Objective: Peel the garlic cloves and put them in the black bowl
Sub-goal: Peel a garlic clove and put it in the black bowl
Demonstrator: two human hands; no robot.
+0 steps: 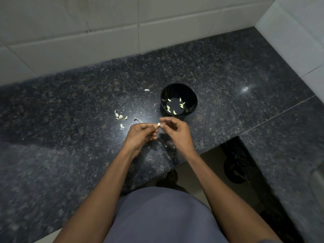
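Dark granite counter (228,76), tiled corner. Left hand (142,135) and right hand (175,130) are both pinching one garlic clove (159,124), peeling it just short of the black bowl (192,95), which is holding several peeled cloves (175,106). Next, likely: stripping skin, dropping clove in.

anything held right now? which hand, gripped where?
One garlic clove, pinched between both hands: left hand fingertips on its left end, right hand fingertips on its right end, just in front of the black bowl.
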